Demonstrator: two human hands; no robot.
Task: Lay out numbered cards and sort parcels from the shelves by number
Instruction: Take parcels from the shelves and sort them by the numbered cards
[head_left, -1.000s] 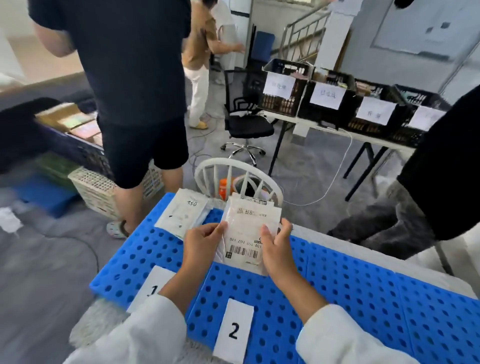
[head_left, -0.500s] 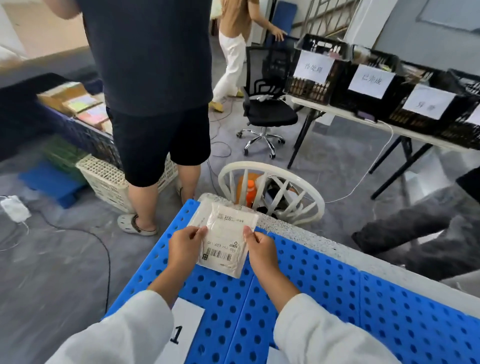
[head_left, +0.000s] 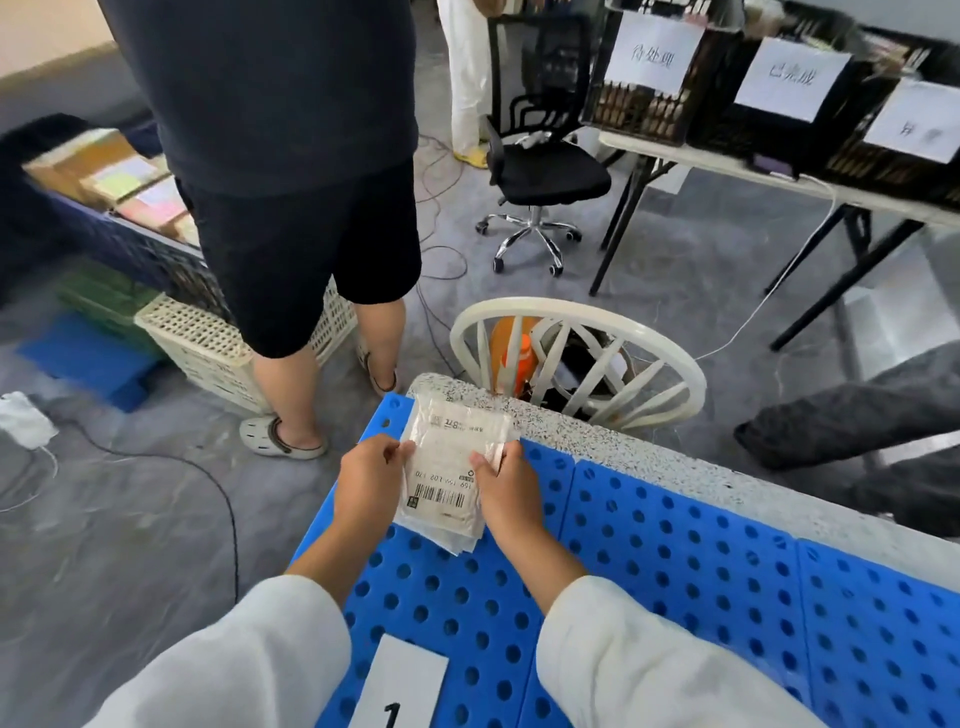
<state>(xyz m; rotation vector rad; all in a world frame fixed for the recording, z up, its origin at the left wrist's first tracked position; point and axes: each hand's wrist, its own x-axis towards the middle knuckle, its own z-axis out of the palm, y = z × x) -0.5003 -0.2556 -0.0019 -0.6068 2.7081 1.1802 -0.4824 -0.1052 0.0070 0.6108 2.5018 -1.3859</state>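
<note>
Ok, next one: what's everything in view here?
parcels: at least two, white, stacked at the panels' far left corner
number card: one, white, marked 1, panels' near edge
panels: three visible, blue, perforated, on the tabletop
chair back: one, white, beyond the tabletop
bottle: one, orange, behind the chair back
office chair: one, black, floor beyond
crates: three, black, paper-labelled, on the folding table
basket: one, cream, floor left
bystander: one, dark clothes, standing left
left hand: one, grips the parcels' left edge
right hand: one, grips the parcels' right edge
</note>
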